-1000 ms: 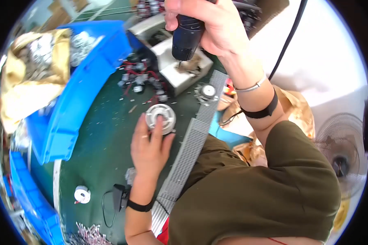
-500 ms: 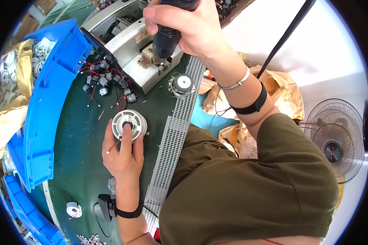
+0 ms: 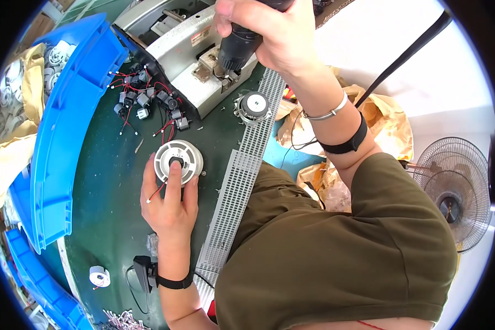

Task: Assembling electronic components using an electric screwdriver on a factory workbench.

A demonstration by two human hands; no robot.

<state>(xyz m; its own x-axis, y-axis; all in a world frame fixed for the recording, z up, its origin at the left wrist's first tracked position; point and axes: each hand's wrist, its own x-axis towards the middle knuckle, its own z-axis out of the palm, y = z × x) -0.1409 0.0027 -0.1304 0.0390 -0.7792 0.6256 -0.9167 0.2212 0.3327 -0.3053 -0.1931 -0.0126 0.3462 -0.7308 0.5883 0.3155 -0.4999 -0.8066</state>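
My left hand (image 3: 171, 212) grips a round white plastic housing (image 3: 194, 163) on the green bench. Its index fingertip presses on a small dark part (image 3: 176, 160) in the housing's centre, and a thin red lead with a white plug hangs out beside the fingers. My right hand (image 3: 286, 41) is wrapped round a black power screwdriver (image 3: 237, 48), pointing down. The screwdriver's tip is at the front outlet of a grey metal machine (image 3: 203, 91); whether a screw sits on it is too small to tell.
Several small motors (image 3: 143, 99) with red and black leads lie left of the machine. A round part with a dark top (image 3: 256, 103) rests by the perforated metal strip (image 3: 231, 187). Blue bins (image 3: 66, 132) line the left. A white round part (image 3: 99, 276) and a fan (image 3: 451, 192) are also there.
The whole view has shifted slightly, so the bench things appear a little to the right. Both hands keep their grips, and the screwdriver stays at the machine's outlet.
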